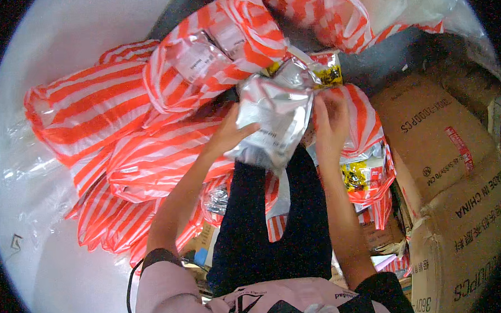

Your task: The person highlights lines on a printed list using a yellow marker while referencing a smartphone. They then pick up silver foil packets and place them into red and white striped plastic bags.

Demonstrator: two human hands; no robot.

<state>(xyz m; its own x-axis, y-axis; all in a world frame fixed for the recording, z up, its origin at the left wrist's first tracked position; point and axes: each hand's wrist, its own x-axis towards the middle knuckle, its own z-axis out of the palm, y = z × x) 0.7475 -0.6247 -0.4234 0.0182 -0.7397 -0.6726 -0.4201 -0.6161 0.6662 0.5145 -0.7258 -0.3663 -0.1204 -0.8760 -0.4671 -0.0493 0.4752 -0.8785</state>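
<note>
A silver foil pouch (274, 117) with a printed label is tilted up above my dark-trousered lap. My left hand (232, 134) grips its left side, thumb across the front and the other fingers mostly hidden behind it. Close against the pouch's right edge is my right hand (331, 114), slightly blurred; whether its fingers pinch the foil I cannot tell. Just beyond the pouch lie more shiny packets, one with a yellow and black print (327, 74). To the right, a red-and-white striped plastic bag (359, 121) sits beside my right forearm, with a yellow-printed packet (355, 176) showing in it.
Several filled striped bags (99, 109) are heaped on the left; another striped bag (215, 52) with labelled pouches inside lies ahead. A further striped bag (319, 12) is at the top. Large printed cardboard boxes (441, 142) stand on the right. Clear plastic sheeting (421, 3) hangs top right.
</note>
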